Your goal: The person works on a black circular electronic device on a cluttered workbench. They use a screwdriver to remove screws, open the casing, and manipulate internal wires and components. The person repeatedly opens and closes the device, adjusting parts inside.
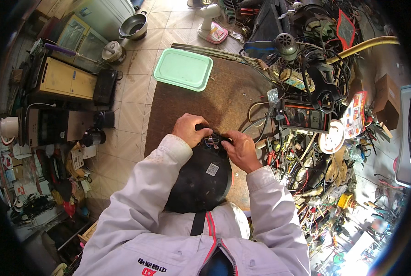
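A black, rounded appliance housing (198, 181) with a small white square code label (212, 169) lies in front of me, close to my body. At its far end is an opening where thin coloured wires (210, 142) show. My left hand (190, 130) is closed, thumb and fingers pinching a black part at the left of this opening. On the opening's right side, my right hand (242, 149) is closed too, its fingers and thumb gripping the black edge. What lies right under the fingertips is partly hidden.
A pale green tray (183, 69) sits on the far left of the brown wooden table (235, 76). Tools, cables and a multimeter (304, 116) crowd the right side. A pan (134, 26) and a white fan (210, 23) stand on the tiled floor beyond.
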`<state>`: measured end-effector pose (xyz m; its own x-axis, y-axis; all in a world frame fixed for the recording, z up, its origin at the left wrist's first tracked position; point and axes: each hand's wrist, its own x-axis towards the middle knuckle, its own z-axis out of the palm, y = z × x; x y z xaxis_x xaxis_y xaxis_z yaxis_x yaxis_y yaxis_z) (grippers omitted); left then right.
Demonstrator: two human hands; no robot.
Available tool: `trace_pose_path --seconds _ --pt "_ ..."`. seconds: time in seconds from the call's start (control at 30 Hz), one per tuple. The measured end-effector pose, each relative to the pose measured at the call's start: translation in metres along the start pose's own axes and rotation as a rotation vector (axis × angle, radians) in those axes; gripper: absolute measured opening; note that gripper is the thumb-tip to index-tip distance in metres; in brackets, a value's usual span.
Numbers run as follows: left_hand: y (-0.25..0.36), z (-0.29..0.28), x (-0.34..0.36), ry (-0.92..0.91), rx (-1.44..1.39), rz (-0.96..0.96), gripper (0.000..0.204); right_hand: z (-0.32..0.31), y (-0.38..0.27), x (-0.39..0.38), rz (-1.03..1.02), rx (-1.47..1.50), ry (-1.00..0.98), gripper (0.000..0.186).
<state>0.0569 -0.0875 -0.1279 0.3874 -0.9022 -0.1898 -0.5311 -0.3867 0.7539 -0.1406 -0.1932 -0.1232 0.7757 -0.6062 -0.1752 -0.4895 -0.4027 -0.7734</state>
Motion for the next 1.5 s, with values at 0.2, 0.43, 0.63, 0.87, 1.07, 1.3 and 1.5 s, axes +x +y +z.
trace_pose_path --seconds 0.2,0.43,0.63,0.87,1.07,1.3,1.5 --pt "-0.006 0.003 0.006 -0.045 -0.070 -0.054 0.026 0.002 -0.002 0.001 0.048 -0.008 0.040 0.022" --pt "-0.033 0.001 0.007 -0.184 -0.567 -0.184 0.024 -0.001 -0.001 0.008 0.068 -0.085 -0.007 0.020" --pt "-0.032 0.004 0.007 -0.212 -0.391 -0.206 0.027 -0.004 0.006 0.008 0.005 -0.001 -0.034 0.023" --pt "-0.012 0.001 0.000 -0.025 -0.163 -0.118 0.032 -0.006 0.004 0.006 -0.015 0.047 -0.060 0.026" --pt "0.032 0.004 -0.036 0.236 0.125 0.320 0.041 -0.006 0.003 0.007 -0.044 0.088 -0.057 0.027" --pt "0.020 0.013 -0.036 0.203 0.154 0.405 0.026 0.002 0.012 0.004 -0.020 0.117 -0.068 0.027" --pt "0.016 0.004 -0.043 0.216 0.025 0.345 0.026 -0.001 0.003 0.003 -0.100 -0.039 -0.033 0.027"
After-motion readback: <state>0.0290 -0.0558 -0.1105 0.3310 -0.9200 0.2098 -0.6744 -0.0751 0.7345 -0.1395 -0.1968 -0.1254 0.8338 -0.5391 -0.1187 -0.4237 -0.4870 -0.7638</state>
